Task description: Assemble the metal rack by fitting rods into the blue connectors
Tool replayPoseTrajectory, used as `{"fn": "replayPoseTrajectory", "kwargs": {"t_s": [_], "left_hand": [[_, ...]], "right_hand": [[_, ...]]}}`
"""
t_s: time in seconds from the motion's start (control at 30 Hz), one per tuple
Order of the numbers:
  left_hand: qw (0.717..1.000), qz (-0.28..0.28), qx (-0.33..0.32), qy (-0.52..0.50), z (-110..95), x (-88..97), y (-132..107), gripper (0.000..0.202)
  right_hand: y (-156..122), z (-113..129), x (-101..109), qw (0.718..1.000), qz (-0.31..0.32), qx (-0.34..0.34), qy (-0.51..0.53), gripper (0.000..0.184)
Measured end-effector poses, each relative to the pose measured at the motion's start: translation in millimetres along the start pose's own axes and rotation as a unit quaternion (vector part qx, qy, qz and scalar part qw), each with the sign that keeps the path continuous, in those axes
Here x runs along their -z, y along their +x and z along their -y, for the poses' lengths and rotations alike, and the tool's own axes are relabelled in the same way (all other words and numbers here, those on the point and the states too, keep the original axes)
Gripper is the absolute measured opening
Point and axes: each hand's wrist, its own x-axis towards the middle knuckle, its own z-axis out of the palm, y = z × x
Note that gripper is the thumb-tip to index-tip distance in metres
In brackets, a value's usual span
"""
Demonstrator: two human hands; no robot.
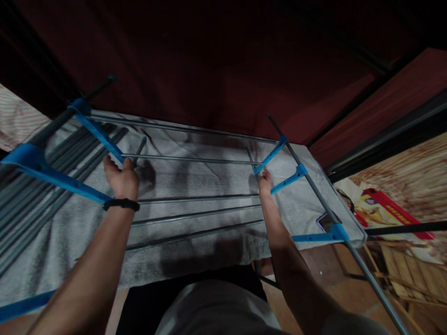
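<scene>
A half-built rack of grey metal tubes [195, 216] and blue plastic brackets lies over a grey cloth. My left hand [122, 180], with a dark band at the wrist, is closed about the inner end of a blue bracket [99, 135]; its fingers are partly hidden. On the other side, my right hand [265, 182] pinches the end of another blue bracket [271, 155], where a short upright tube meets it. One thin crossbar [192, 160] runs between these two brackets. More blue brackets [289, 179] join the long side pole [317, 190] at the right.
Several loose grey tubes [70, 160] lie in a bundle at the left on the cloth [206, 181]. A phone [326, 222] rests near the right edge. Beyond it are a red and yellow package [384, 209] and wooden furniture [407, 270]. A dark red panel [209, 70] stands behind.
</scene>
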Motion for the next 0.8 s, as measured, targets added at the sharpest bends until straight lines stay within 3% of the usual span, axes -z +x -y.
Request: {"fn": "replayPoseTrajectory", "kwargs": {"t_s": [0.03,0.07,0.13,0.2,0.27,0.33,0.5,0.63,0.8], "left_hand": [[0.999,-0.031,-0.014,0.003,-8,2.9,-18,0.052],[0.999,-0.024,-0.045,-0.003,-17,6.3,-40,0.047],[0.992,0.053,-0.112,-0.005,-34,13.7,-88,0.031],[0.982,0.132,-0.134,-0.014,-42,20.0,-135,0.027],[0.968,0.211,-0.136,-0.016,-38,24.9,-171,0.026],[0.958,0.258,-0.128,0.001,-26,29.4,-196,0.028],[0.938,0.286,-0.184,0.057,3,46.5,-224,0.031],[0.908,0.312,-0.255,0.113,7,63.1,-241,0.032],[0.851,0.376,-0.309,0.197,5,70.8,-253,0.032]], "right_hand": [[-16,0,6,1.000,0.006,0.000,0.006,0.049],[-35,-1,13,1.000,0.018,0.007,0.013,0.044],[-76,-5,27,0.996,0.075,0.038,0.026,0.034],[-114,-10,38,0.985,0.145,0.095,0.004,0.032],[-140,-14,44,0.956,0.230,0.176,-0.053,0.032],[-152,-17,43,0.924,0.277,0.238,-0.118,0.035],[-150,-20,33,0.899,0.270,0.278,-0.202,0.030],[-147,-25,30,0.893,0.293,0.285,-0.187,0.024],[-143,-39,35,0.893,0.305,0.292,-0.155,0.026]]}}
